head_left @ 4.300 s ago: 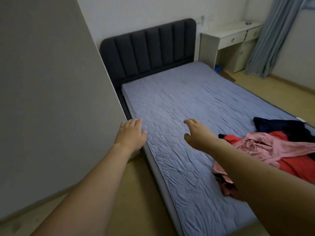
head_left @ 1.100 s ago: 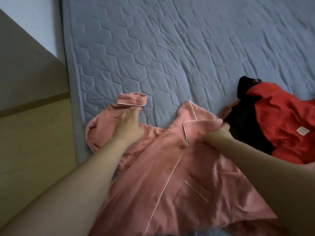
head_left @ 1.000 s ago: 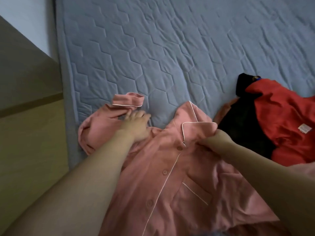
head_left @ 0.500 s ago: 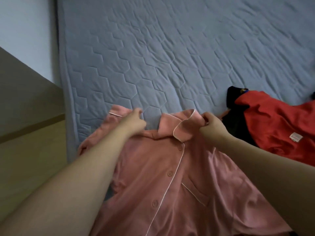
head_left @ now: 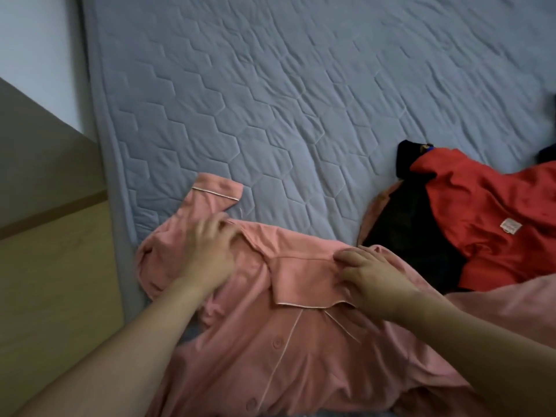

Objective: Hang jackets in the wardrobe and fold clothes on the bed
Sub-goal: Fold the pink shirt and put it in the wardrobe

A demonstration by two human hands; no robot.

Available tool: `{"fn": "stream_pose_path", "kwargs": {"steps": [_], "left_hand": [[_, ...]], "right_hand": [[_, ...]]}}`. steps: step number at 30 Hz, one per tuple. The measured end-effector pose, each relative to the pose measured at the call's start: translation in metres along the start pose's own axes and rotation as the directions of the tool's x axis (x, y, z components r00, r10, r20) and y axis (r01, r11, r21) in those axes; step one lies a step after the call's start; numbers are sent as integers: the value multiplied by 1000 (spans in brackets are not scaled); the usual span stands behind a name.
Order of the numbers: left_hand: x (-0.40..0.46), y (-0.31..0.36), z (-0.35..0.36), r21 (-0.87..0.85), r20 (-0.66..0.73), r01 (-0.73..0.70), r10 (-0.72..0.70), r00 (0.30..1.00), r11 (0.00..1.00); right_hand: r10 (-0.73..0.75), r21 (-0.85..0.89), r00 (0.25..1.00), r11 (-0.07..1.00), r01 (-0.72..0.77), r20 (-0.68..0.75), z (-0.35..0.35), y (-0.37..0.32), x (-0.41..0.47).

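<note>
A pink button-up pyjama shirt (head_left: pixel 288 356) with white piping lies front up on the blue quilted mattress (head_left: pixel 270 100). Its cuffed sleeve (head_left: pixel 215 195) points up at the left. My left hand (head_left: pixel 207 251) rests on the shirt's left shoulder, somewhat blurred, fingers spread over the cloth. My right hand (head_left: pixel 370 278) lies on the collar at the right shoulder with its fingers pressing the fabric down. A red garment (head_left: pixel 487 218) and a black one (head_left: pixel 412 227) lie in a heap to the right.
The mattress edge (head_left: pixel 111 176) runs down the left, with wooden floor (head_left: pixel 54 281) and a grey panel (head_left: pixel 39 152) beside it. More pink cloth (head_left: pixel 511 305) lies at the right. Another dark garment (head_left: pixel 546 155) shows at the right border.
Both hands let go of the pinched collar and shoulders and now lie on the shirt. The collar has dropped flat and the left sleeve cuff is again spread out above my left hand.
</note>
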State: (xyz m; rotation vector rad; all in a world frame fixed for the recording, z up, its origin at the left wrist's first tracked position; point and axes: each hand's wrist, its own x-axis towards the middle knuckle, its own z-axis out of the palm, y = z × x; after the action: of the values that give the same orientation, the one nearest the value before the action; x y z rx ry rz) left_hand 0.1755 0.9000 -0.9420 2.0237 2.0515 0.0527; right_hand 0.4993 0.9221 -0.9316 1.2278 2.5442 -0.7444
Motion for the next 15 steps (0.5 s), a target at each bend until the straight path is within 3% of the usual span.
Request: {"fn": "stream_pose_path", "kwargs": {"steps": [2,3,5,7,9,10,11,13,14,15], "left_hand": [[10,-31,-10,-29,-178,252,-253,951,967],[17,-48,-15,-63,-121,352,-358,926,934],[30,-77,-16,-183,140,535,-516,845,825],[38,-90,-9,-148,315,561,-498,808,815],[40,-93,-4,-168,290,535,-478,829,828],[39,-92,-4,-288,251,555,-498,830,780],[36,-92,-8,-497,215,575,-549,807,650],[26,-98,-28,-889,195,406,-625,756,213],[20,-104,-39,-962,221,273,-612,759,-8],[12,-113,-50,-970,240,174,-582,777,-168]], "right_hand": [[67,16,997,998,-66,-27,-2,-13,19],[90,18,994,996,-89,-60,-2,-20,31],[178,76,983,982,-175,-36,0,-34,57],[311,100,947,943,-318,81,5,-43,82],[334,-36,935,943,-332,122,9,-47,104],[341,-38,938,940,-339,70,8,-48,113],[363,30,932,932,-362,-17,4,-50,122],[466,245,856,877,-414,-224,-5,-55,138],[524,324,798,842,-433,-297,-10,-56,147],[585,396,742,798,-454,-327,-16,-57,155]]}}
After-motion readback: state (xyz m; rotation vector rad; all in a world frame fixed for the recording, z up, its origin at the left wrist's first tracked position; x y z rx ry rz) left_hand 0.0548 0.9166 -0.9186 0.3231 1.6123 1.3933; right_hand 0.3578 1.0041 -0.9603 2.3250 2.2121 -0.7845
